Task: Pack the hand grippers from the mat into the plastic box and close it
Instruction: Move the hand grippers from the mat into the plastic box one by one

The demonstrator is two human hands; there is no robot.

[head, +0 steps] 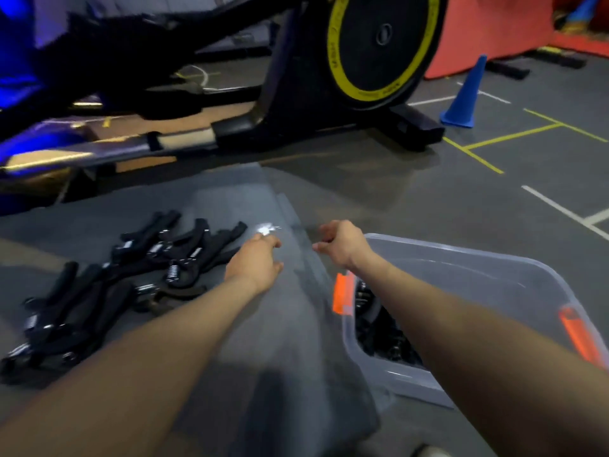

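Fingers [324, 237] of both hands loosely curled, holding nothing, hand grippers [158, 255] just left, plastic box [478, 282] right.

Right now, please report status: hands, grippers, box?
Left hand and right hand empty over mat. Hand grippers remain on mat. Plastic box open, partly filled.

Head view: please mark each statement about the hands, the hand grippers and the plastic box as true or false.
1. Many hand grippers lie on the mat. True.
2. The plastic box is closed with a lid. False: it is open, with black grippers inside.
3. The left hand holds a gripper. False: it holds none.
4. The box has orange latches. True.
5. The right hand is inside the box. False: it is beyond its rim.
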